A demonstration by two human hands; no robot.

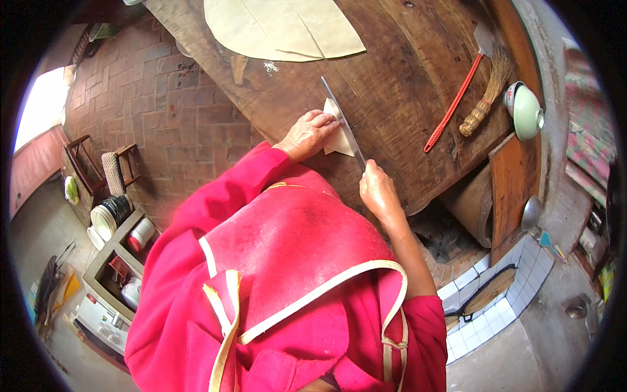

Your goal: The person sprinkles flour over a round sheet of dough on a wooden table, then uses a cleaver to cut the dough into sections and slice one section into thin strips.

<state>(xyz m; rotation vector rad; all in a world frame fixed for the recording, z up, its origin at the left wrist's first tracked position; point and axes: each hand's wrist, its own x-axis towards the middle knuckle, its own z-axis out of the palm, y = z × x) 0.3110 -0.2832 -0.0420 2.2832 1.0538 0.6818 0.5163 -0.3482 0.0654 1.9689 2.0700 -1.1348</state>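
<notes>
My right hand [378,188] grips the handle of a long kitchen knife [343,119], its blade pointing away from me across the wooden table [406,98]. Flat under the fingers of my left hand [312,133] lies a small pale piece of dough [340,142] with pointed corners. The blade runs along the right side of this piece; whether it has cut through cannot be seen. Farther off is a large rolled-out dough sheet [289,29], with long slits in it and a straight right edge. A patch of white flour [271,67] shows beside the sheet.
A red-handled fly swatter [453,103] and a straw whisk broom [482,110] lie on the table's right side. Near the wall is an upturned pale green bowl [526,112]. A tiled stove [485,313] stands at lower right, and a small stool [115,174] is on the brick floor.
</notes>
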